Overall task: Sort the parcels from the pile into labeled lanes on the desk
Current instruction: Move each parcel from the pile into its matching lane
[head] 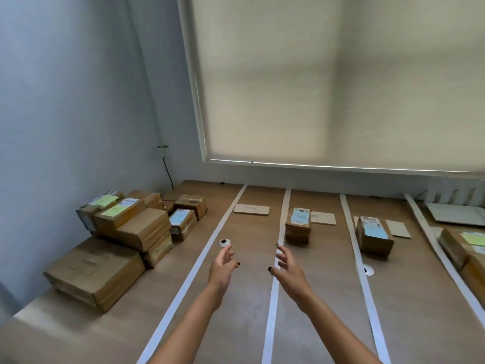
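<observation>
Hovering over the desk (236,324), left hand (223,267) and right hand (288,271) both loose, holding nothing; pile (126,232) sits left.

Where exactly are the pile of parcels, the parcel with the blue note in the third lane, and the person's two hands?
Pile of parcels (143,228): head view, top of a middle box.
Blue-note parcel (374,233): head view, its top face.
Left hand (221,267): head view, palm.
Right hand (288,269): head view, back of hand.
</observation>
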### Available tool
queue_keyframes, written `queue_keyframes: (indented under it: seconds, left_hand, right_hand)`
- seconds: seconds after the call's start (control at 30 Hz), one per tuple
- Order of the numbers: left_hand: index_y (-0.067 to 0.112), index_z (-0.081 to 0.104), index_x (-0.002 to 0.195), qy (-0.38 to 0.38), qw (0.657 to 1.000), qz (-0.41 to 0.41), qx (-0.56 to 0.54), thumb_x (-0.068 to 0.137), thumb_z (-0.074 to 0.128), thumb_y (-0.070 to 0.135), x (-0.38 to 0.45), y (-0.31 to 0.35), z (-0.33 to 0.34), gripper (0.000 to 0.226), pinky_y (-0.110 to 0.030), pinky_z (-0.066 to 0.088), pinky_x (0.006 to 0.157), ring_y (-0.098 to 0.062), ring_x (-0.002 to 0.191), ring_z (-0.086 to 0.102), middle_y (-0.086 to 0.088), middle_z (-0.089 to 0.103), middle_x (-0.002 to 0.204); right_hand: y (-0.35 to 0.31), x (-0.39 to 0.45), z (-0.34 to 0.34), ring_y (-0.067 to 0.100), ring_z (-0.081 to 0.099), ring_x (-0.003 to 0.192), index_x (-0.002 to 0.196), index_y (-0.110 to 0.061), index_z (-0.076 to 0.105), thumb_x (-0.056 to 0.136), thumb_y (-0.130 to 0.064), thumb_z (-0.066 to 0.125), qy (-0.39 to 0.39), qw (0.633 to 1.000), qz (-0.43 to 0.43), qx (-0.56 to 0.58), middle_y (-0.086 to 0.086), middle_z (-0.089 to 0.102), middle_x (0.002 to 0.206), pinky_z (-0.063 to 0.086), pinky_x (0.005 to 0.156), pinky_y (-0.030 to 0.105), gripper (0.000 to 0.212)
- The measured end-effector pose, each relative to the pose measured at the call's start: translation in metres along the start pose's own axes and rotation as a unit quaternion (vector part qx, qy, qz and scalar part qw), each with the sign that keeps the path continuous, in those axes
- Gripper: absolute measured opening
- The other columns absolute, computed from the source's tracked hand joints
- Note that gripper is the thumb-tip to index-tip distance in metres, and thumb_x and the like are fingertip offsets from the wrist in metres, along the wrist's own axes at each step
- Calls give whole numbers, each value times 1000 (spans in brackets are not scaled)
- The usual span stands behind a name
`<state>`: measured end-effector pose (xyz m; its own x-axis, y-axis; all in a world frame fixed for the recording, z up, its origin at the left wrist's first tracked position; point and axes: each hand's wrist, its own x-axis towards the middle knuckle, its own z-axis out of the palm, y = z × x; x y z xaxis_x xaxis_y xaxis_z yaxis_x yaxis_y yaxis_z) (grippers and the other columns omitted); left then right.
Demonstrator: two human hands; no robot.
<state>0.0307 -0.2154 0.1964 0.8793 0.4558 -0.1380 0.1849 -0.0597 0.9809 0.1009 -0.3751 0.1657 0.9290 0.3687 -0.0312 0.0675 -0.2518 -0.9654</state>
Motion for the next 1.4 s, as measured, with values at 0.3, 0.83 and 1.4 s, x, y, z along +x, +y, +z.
queue_keyframes:
  seconds: [0.3,0.83,1.4]
  left_hand:
    - [19,38,140,-120,992,36,12,95,44,4,68,-4,-50,48,-33,38,102,-21,125,44,-7,45,139]
    - [21,41,138,-177,983,34,31,92,46,2,96,-10,-123,50,-32,40,100,-20,123,45,-7,47,137]
    - [17,37,142,-83,996,15,27,94,46,2,227,-52,-347,51,-34,38,103,-24,132,41,-8,43,143]
  right_hand:
    - [-31,24,72,25,38,132,142,-27,29,88,-8,58,114,992,40,20,9,37,146,42,100,36,64]
    - [-60,32,163,24,39,130,142,-26,29,85,-6,63,140,988,54,17,8,38,143,45,93,30,70]
    - [-91,131,385,24,42,125,142,-25,32,85,-8,61,28,997,72,12,10,41,140,44,95,31,66]
